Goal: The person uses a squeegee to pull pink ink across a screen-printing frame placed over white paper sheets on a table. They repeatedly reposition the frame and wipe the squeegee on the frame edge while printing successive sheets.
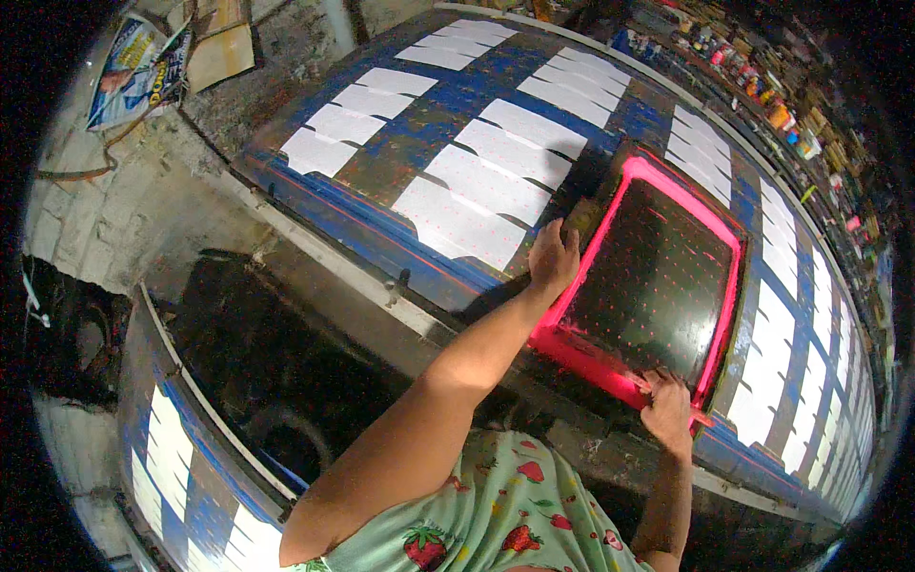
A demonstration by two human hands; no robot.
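Note:
A screen-printing frame [724, 286] with a bright pink border and a dark dotted mesh lies flat on a long blue table [381, 234]. My left hand [554, 257] grips the frame's left side near its far corner. My right hand [667, 410] holds the near edge of the frame, where pink ink has pooled. Rows of white fabric pieces [486, 186] with small pink dots lie on the table left of the frame. More white pieces [772, 362] lie to its right.
Shelves crowded with small bottles and cans [762, 86] run along the far right. A second blue table with white pieces [162, 448] stands at the lower left. Between the tables is a dark gap [257, 353]. Posters [133, 67] lie on the concrete floor at upper left.

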